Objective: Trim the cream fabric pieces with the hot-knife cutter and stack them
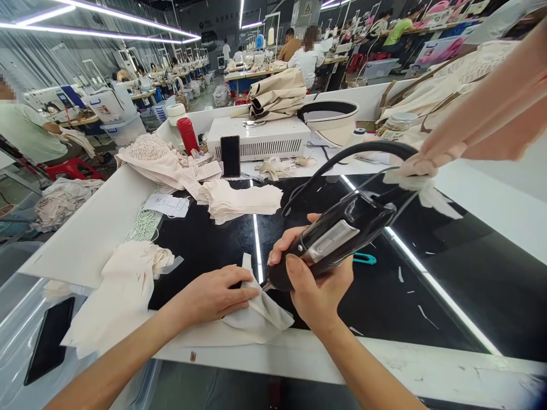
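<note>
A black corded handheld power tool [329, 239], with a silver plate on its side, is gripped in my right hand [318, 285]. Its narrow metal tip points down at a small piece of pale cream fabric [267, 313] by the table's near edge. My left hand [220, 293] lies on that fabric with its fingers stretched flat, pressing it down close to the tip. A thick black cable loops back from the tool. To the left, a stack of cream fabric pieces [122, 290] hangs over the edge, and another stack [243, 199] lies farther back on the black tabletop [427, 256].
Behind stand a white vented box [265, 139], an upright phone [231, 156] and a red bottle [187, 135]. Pale cloth [427, 182] hangs at upper right. Teal snips [364, 259] and scraps lie right of the tool. Another phone [50, 340] rests at lower left. People sit at sewing machines beyond.
</note>
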A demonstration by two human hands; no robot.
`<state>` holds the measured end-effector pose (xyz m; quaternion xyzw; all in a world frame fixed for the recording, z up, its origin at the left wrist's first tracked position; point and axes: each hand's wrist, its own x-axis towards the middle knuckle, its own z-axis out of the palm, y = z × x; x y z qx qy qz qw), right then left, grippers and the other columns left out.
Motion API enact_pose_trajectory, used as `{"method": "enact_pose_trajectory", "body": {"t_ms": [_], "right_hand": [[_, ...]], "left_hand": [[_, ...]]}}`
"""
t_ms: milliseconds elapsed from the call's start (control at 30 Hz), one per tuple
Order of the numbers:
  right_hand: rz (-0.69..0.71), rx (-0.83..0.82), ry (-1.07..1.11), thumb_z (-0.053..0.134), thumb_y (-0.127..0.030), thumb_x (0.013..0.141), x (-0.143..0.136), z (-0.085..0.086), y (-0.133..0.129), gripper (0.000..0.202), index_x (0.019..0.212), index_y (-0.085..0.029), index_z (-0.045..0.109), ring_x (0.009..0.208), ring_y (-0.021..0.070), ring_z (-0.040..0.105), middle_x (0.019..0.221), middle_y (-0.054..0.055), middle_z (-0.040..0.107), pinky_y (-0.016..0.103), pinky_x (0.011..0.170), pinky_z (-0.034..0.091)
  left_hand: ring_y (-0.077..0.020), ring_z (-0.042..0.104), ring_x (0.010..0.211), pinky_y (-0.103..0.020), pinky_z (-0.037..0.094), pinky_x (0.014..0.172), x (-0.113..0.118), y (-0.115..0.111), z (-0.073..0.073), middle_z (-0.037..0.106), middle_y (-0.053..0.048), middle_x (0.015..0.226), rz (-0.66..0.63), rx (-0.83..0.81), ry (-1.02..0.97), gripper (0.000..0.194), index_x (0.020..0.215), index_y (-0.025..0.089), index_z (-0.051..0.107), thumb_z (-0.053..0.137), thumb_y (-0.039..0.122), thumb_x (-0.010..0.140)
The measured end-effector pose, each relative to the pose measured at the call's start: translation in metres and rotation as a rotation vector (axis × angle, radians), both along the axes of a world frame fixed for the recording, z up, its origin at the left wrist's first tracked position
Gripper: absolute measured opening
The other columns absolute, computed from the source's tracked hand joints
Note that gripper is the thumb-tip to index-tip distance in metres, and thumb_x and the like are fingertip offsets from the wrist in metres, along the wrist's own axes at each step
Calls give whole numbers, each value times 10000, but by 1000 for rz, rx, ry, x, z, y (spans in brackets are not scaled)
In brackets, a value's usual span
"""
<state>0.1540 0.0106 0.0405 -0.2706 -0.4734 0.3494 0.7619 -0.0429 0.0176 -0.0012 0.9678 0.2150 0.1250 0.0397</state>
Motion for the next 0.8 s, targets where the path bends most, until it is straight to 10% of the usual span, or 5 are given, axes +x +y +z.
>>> {"method": "enact_pose_trajectory", "body": {"t_ms": [800], "right_hand": [[-15, -2, -49, 701, -152, 857, -10, -1, 14, 333, 1108, -269, 517, 564, 120, 619, 816, -48, 667, 278, 527, 550]], "left_hand": [[-230, 603, 1178, -332, 550, 1005, 2, 0, -3, 603, -128, 1256, 36, -65, -56, 284, 1292, 216, 662, 518, 266, 1053]]}}
